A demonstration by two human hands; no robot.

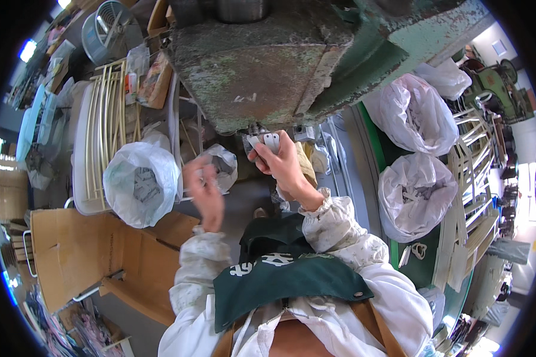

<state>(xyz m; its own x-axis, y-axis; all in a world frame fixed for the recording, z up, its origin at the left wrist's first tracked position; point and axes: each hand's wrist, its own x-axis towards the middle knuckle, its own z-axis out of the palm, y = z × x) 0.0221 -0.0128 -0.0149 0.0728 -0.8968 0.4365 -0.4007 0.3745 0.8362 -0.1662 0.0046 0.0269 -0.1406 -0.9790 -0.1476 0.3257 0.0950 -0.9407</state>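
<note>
My right hand (284, 166) is up at the front of a large worn green machine (250, 77). Its fingers close on small flat pale pieces (271, 141) with rounded ends and holes, which stick out past the thumb. To its left, my left hand (205, 193) hangs between two plastic bags, smeared by motion; whether it holds anything does not show. Beside it on the left stands an open white bag (118, 178) with grey flat pieces inside. A smaller open bag (229, 168) sits just behind its fingers.
Two more open white bags (420, 113) with pale pieces stand on a green surface (372, 140) at right, beside stacked long strips (467, 196). An open cardboard box (77, 244) lies at lower left. Pale rods (104, 131) rest in a tray behind, with a blue fan (107, 33) farther back.
</note>
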